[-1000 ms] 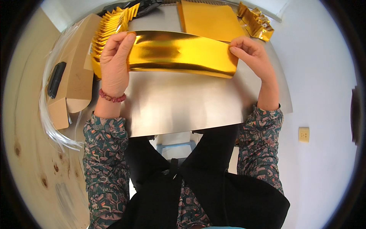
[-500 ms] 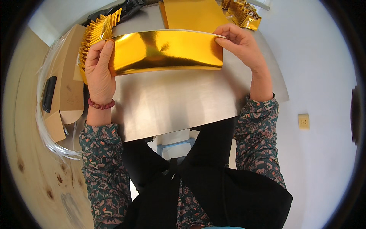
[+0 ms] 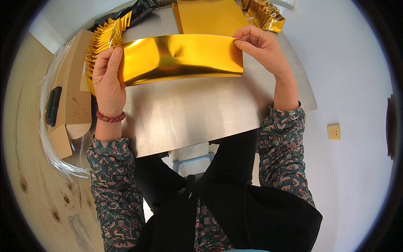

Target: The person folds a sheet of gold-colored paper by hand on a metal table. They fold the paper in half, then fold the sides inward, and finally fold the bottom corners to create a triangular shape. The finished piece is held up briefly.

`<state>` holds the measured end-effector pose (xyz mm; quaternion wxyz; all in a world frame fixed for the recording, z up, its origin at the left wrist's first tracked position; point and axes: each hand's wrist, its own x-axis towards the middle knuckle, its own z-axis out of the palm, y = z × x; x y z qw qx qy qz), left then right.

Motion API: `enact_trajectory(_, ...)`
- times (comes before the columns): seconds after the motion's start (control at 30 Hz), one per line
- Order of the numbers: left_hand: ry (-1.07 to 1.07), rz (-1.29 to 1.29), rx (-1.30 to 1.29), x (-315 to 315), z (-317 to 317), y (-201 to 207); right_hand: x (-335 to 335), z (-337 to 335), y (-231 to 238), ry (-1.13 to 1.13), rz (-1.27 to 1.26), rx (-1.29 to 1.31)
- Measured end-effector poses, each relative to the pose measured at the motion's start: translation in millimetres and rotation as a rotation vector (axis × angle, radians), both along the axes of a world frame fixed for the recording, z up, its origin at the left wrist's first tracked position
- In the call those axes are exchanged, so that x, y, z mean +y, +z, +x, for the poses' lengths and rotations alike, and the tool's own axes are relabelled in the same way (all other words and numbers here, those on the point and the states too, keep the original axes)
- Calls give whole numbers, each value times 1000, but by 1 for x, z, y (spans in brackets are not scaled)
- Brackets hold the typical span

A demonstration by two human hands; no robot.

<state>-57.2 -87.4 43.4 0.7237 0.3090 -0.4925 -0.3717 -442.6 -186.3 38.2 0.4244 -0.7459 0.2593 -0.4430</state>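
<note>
A shiny gold foil sheet [image 3: 180,59], long and narrow, is stretched between my two hands above the metal table [image 3: 189,113]. My left hand [image 3: 108,80] is closed on its left end, the thumb lying over the front. At the upper right corner my right hand [image 3: 260,48] pinches the sheet between thumb and fingers. The strip bows slightly, with its upper edge arched. Behind my left hand stands a row of folded gold foil pieces [image 3: 110,34]. A stack of larger gold sheets [image 3: 212,17] lies beyond the strip.
An open cardboard box [image 3: 77,101] with a black marker [image 3: 53,106] on it sits at the left, beside a bundle of clear plastic strands [image 3: 50,145]. More folded gold pieces [image 3: 266,17] are at the far right. A black plastic bag [image 3: 138,10] lies at the back left.
The strip has tilted a little, so the pale rim along its upper edge shows less. Both hands keep their hold and have shifted only slightly.
</note>
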Motion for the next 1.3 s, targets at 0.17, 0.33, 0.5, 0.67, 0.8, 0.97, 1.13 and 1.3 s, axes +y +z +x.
enact_trajectory(0.17, -2, -7, -11, 0, -2, 1, -3, -2, -3, -19, -25, 45)
enact_trajectory(0.33, 17, -34, -32, 2, -6, 2, -1, 0, 0, 18, 32, 45)
enact_trajectory(0.5, 1, -30, 14, 2, -11, 4, -5, -1, -1, 10, 52, 37)
enact_trajectory(0.67, 1, -19, 11, 2, -13, 4, -9, -5, -6, 7, 59, 46)
enact_trajectory(0.8, -13, -19, -11, 2, -14, 5, -8, -3, -6, 1, 67, 36)
enact_trajectory(0.97, 61, 71, -33, 3, -18, 3, -7, -7, -1, -23, 108, 116)
enact_trajectory(1.13, -45, 355, -335, 6, -8, -8, -6, -16, -15, 28, 323, 259)
enact_trajectory(1.3, 8, 563, -746, 18, -17, -30, -6, -13, -33, -10, 366, 545)
